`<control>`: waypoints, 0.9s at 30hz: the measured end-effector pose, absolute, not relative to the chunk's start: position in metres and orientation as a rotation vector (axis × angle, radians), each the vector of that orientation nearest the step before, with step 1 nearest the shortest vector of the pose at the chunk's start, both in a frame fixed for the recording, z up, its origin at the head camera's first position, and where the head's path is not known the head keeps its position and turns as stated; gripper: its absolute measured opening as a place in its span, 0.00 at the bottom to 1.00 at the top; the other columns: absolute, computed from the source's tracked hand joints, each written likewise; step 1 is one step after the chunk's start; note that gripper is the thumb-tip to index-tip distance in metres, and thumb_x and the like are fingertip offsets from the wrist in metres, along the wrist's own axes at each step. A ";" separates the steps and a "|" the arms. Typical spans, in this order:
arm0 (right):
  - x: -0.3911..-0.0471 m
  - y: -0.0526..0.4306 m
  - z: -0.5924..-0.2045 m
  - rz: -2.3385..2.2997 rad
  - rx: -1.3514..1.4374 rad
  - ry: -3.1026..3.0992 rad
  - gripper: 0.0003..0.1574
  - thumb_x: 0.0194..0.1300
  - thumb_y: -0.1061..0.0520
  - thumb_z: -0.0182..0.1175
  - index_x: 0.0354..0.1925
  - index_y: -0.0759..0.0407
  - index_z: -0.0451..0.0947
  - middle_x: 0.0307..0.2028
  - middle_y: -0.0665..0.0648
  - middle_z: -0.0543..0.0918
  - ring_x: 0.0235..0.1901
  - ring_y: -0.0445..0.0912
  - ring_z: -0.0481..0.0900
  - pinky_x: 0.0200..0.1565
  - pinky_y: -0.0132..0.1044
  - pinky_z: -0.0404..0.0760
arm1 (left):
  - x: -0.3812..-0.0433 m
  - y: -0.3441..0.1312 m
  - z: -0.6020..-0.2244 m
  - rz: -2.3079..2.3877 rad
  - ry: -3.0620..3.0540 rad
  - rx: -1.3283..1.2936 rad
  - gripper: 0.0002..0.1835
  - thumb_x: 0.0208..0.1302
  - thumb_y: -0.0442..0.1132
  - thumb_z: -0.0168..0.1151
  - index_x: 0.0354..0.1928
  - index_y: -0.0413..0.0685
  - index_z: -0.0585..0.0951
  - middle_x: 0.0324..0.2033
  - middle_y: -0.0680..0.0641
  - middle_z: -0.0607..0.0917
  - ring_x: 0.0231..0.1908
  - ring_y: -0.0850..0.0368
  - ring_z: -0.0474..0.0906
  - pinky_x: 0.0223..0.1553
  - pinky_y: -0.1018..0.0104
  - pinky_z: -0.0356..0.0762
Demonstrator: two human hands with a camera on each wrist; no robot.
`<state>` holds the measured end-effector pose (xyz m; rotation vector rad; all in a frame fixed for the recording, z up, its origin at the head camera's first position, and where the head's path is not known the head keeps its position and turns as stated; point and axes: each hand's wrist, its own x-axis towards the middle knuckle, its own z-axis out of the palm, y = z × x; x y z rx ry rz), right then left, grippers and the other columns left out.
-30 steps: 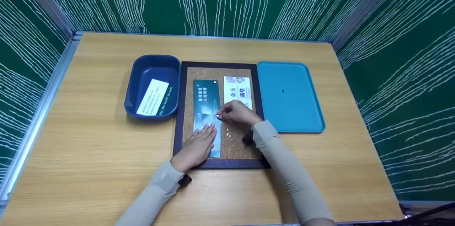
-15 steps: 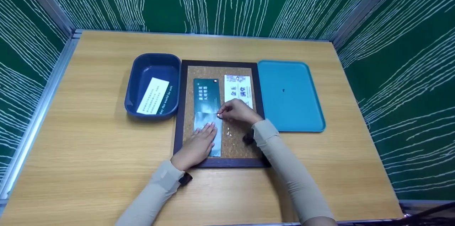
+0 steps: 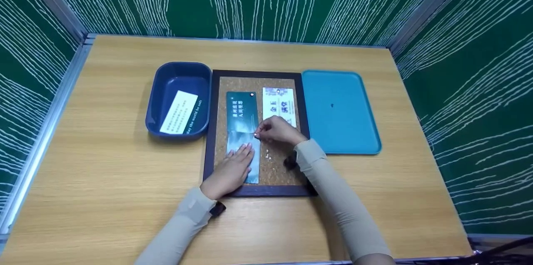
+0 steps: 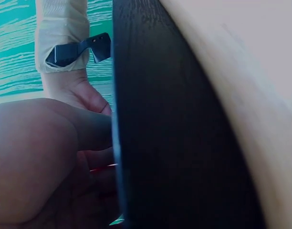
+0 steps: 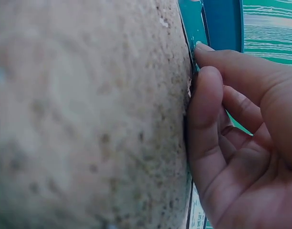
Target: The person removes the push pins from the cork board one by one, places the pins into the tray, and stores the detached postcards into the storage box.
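A long green card [image 3: 242, 111] with white lettering lies on a dark-framed corkboard [image 3: 285, 175], a small pin at its top right corner. My left hand [image 3: 230, 172] rests flat on the lower part of the card, fingers extended. At the card's right edge, about midway down, my right hand [image 3: 280, 130] pinches a tiny shiny pushpin [image 3: 255, 135] between thumb and index finger. The right wrist view has those fingertips right at the edge of the card [image 5: 193, 21], the pin mostly hidden. The frame [image 4: 170, 119] covers much of the left hand in the left wrist view.
A white card [image 3: 277, 106], pinned at its top, is partly behind my right hand. Several small clear pieces [image 3: 268, 155] lie on the cork. Left stands a navy bin [image 3: 179, 71] holding cards; right lies a blue tray [image 3: 343, 129] with a small dark speck.
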<state>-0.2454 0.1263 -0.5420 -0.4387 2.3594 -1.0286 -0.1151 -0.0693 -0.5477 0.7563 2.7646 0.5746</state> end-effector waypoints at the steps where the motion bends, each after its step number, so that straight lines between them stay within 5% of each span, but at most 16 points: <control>1: -0.245 0.126 -0.542 -1.026 -0.439 2.358 0.06 0.64 0.53 0.63 0.34 0.51 0.85 0.27 0.51 0.83 0.23 0.41 0.77 0.26 0.31 0.76 | -0.115 -0.069 -0.548 0.571 2.762 0.752 0.28 0.75 0.44 0.44 0.72 0.42 0.59 0.74 0.44 0.56 0.74 0.48 0.51 0.73 0.47 0.51; 27: -0.247 0.120 -0.537 -0.895 -0.551 2.385 0.09 0.67 0.57 0.57 0.32 0.56 0.82 0.24 0.51 0.79 0.21 0.41 0.75 0.26 0.30 0.75 | -0.117 -0.068 -0.545 0.522 2.746 0.750 0.27 0.75 0.42 0.43 0.72 0.42 0.59 0.74 0.44 0.56 0.74 0.49 0.50 0.73 0.49 0.51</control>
